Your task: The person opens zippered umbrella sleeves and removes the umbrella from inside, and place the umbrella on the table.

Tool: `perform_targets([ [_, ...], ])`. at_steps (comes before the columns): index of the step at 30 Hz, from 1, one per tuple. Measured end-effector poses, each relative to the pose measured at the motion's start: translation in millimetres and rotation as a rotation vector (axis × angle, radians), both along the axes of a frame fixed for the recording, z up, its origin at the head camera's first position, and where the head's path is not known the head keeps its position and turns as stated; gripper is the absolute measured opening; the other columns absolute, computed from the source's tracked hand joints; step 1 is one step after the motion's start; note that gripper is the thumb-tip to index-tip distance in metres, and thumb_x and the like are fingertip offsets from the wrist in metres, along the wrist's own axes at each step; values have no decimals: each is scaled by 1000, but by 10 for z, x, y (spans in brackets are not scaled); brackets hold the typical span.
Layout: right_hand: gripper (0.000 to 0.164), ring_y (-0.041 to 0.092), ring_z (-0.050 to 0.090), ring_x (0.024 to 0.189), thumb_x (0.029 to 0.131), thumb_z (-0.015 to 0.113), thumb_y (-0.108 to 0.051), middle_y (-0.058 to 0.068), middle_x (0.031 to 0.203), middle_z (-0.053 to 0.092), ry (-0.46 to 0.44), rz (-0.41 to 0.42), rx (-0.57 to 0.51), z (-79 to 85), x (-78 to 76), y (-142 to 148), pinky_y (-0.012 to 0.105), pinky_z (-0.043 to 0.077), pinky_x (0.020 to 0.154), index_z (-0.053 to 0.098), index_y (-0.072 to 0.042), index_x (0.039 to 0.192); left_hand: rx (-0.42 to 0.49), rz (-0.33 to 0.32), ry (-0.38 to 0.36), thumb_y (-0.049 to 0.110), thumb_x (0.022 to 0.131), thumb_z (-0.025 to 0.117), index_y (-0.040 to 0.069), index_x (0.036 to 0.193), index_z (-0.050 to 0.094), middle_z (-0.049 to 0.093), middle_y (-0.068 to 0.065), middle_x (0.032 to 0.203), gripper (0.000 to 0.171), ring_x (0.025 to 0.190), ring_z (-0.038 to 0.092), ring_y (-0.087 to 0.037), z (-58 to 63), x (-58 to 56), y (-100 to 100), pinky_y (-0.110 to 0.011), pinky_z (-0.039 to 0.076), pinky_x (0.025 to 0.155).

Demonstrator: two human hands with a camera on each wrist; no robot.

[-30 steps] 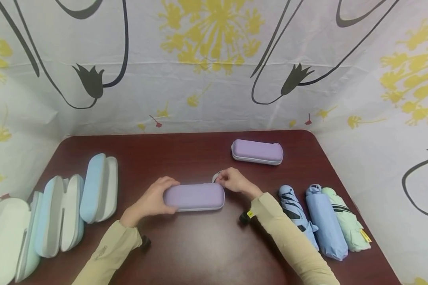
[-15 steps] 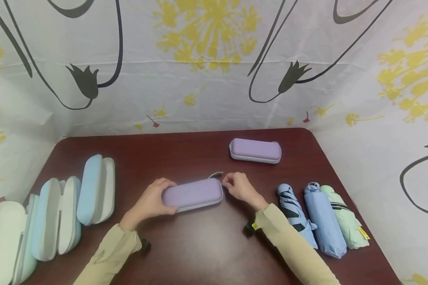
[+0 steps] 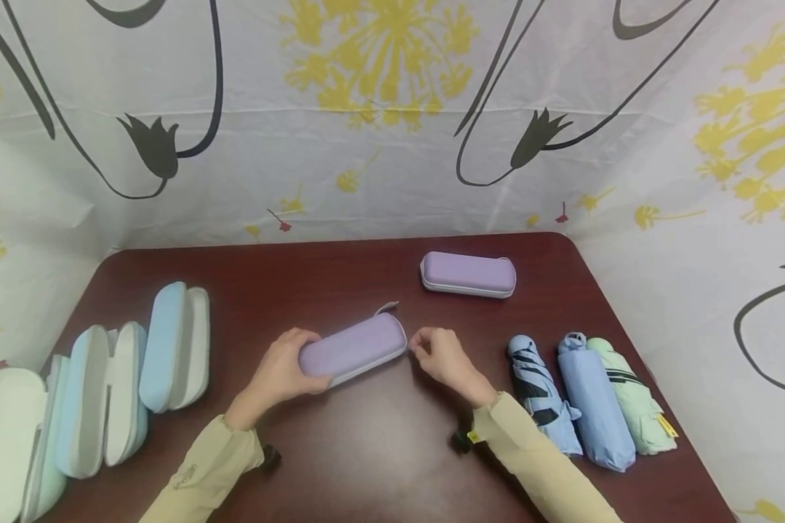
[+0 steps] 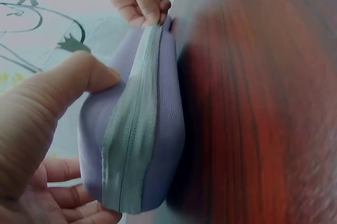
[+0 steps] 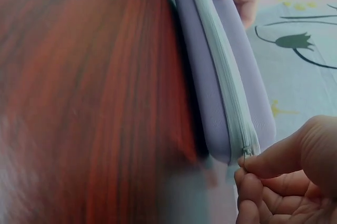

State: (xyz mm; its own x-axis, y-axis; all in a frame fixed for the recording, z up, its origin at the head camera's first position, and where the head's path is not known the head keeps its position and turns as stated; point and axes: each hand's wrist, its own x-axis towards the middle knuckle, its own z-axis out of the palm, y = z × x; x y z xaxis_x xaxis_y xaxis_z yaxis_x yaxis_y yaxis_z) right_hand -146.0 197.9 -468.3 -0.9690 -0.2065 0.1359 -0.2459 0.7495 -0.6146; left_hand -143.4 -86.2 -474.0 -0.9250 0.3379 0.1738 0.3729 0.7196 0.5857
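A purple zip case (image 3: 353,349) lies at a slant on the table in the head view, its right end turned away from me. My left hand (image 3: 281,369) grips its left end, thumb on the near side. At the right end, my right hand (image 3: 446,361) pinches the small metal zipper pull (image 5: 246,153) between thumb and forefinger. In the left wrist view, the grey zipper (image 4: 134,113) is closed along the side facing me. A grey strap loop (image 3: 386,308) sticks out behind the right end.
Another purple zip case (image 3: 468,274) lies farther back. Several open cases, light blue (image 3: 163,349) and pale green (image 3: 9,439), line the left side. Three folded umbrellas lie at the right: a striped blue one (image 3: 541,392), a plain blue one (image 3: 595,407) and a green one (image 3: 637,407).
The case has turned counterclockwise, its right end swinging away from me. My right hand has come from the back right corner round to the right end, and the strap loop now stands free behind.
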Motion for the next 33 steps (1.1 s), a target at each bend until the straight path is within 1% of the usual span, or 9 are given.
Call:
perform_targets([
  [4,8,6,44,53,78,64,-1,-3,61,58,33,-3,-16,4,35,-43,23,40,52,67,-7,73,-16,35,-24,35,55,83,3,105,61,60,-8,99,64,89,54,-23,13,35,42,-40,46,75],
  [6,7,4,47,49,76,64,0,-3,61,60,39,1,-40,4,49,-66,22,42,53,67,-6,73,-24,50,-35,36,56,82,4,105,60,59,-7,97,63,87,53,-22,15,50,63,-38,46,73],
  [11,7,1,52,42,75,63,2,-2,59,61,12,25,-100,-25,70,-137,20,47,54,67,-4,76,-43,87,-39,38,55,82,7,99,57,55,-4,90,60,81,50,-19,25,86,118,-34,46,66],
  [14,7,0,52,43,76,62,2,-1,60,61,18,49,-108,-38,77,-195,18,46,53,67,-3,77,-46,109,-34,39,54,81,7,96,56,53,-3,87,58,78,49,-18,34,110,158,-32,45,61],
  [18,7,-1,51,43,76,63,2,0,62,61,44,80,-110,-48,90,-266,17,46,52,66,-4,76,-54,135,-40,39,55,79,6,95,55,53,-5,86,57,76,49,-19,47,139,209,-31,44,59],
  [23,7,0,51,42,75,64,3,0,62,61,36,67,-122,-61,106,-319,17,45,52,66,-4,75,-64,163,-74,38,56,77,6,96,54,52,-6,85,57,76,48,-20,73,175,239,-32,43,59],
  [29,7,6,56,53,73,66,2,0,65,61,93,67,-110,-76,154,-378,18,46,55,66,-6,73,-82,171,-77,37,56,77,5,94,53,51,-7,83,55,74,48,-21,88,207,258,-32,43,58],
  [33,8,7,57,57,72,67,1,-1,66,61,88,91,-106,-82,191,-436,18,46,55,67,-7,73,-90,184,-84,38,57,76,3,93,51,49,-8,82,56,70,48,-21,73,219,294,-32,42,55],
])
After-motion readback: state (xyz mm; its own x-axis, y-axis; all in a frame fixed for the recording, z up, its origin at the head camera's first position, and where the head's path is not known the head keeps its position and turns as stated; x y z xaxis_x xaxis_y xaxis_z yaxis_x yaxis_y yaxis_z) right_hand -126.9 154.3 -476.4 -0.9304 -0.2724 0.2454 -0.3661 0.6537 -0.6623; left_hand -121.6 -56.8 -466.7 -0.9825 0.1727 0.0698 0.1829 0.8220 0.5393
